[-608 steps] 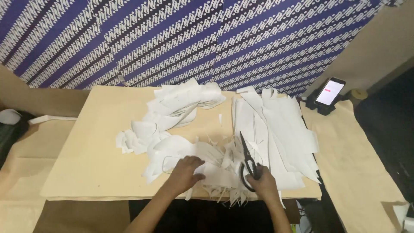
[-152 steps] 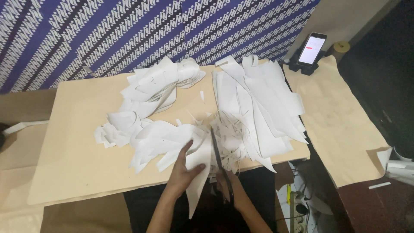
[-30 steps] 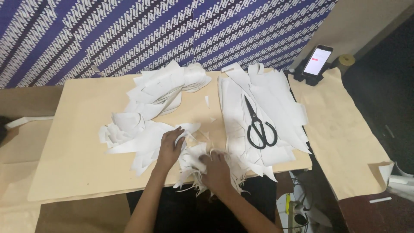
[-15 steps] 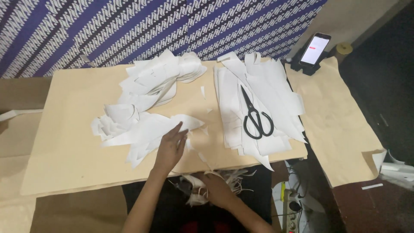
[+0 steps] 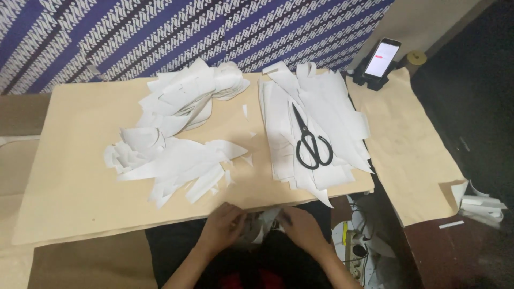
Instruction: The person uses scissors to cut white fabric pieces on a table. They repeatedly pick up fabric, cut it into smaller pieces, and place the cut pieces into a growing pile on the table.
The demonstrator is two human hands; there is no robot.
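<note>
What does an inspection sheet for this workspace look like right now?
Surface: tan board, partly covered with paper.
Job's things: small white paper scraps bunched between both hands below the board's near edge.
Clutter: loose paper heap mid-board; flat paper stack at right with black scissors on top.
Hands: left hand and right hand both close on the scraps; exact grip blurred.
Cables: plugs and cords on the floor at right.
Surroundings: blue patterned cloth behind; phone on a stand.

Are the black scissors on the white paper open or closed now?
Closed. The scissors lie flat on the right paper stack, blades together in one line pointing away, the two handle loops side by side. Neither hand touches them.
</note>
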